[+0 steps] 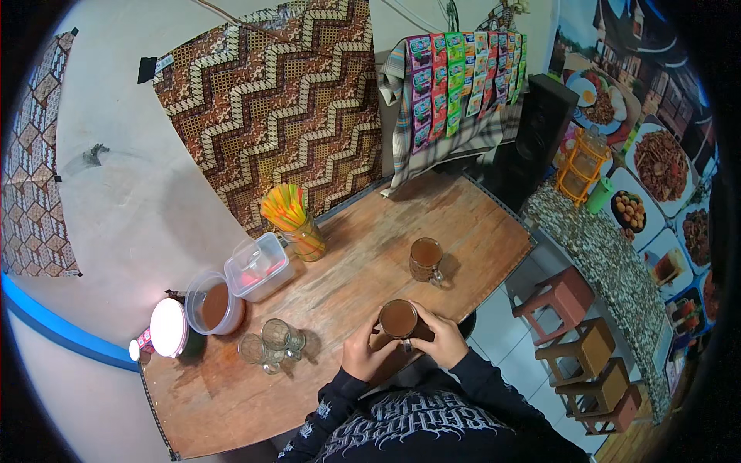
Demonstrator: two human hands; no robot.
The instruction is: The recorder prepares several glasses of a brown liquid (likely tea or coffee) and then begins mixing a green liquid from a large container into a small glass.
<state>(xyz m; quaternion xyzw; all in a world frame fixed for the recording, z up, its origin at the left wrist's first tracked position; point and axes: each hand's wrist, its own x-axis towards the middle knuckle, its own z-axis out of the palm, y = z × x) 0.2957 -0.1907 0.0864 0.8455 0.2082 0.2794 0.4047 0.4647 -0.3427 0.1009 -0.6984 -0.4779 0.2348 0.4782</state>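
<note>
Between my left hand (pixel 366 347) and my right hand (pixel 443 338) is a glass mug of brown drink (pixel 398 318), near the front edge of the wooden table (pixel 370 231). Both hands are curled around its sides, with its handle pointing towards me. A second glass mug of brown drink (pixel 426 257) stands further back to the right. Two glass mugs, one (pixel 281 335) beside the other (pixel 252 348), stand left of my left hand and look empty. A round plastic tub (pixel 234 309) at the left holds more brown liquid.
A jar of colourful straws (pixel 305 240) and a clear rectangular plastic container (pixel 260 278) stand along the back. A white-lidded tub (pixel 169 328) is at the far left. Drink sachets (pixel 454 81) hang over a cloth by the wall. Plastic stools (pixel 558 304) stand right of the table.
</note>
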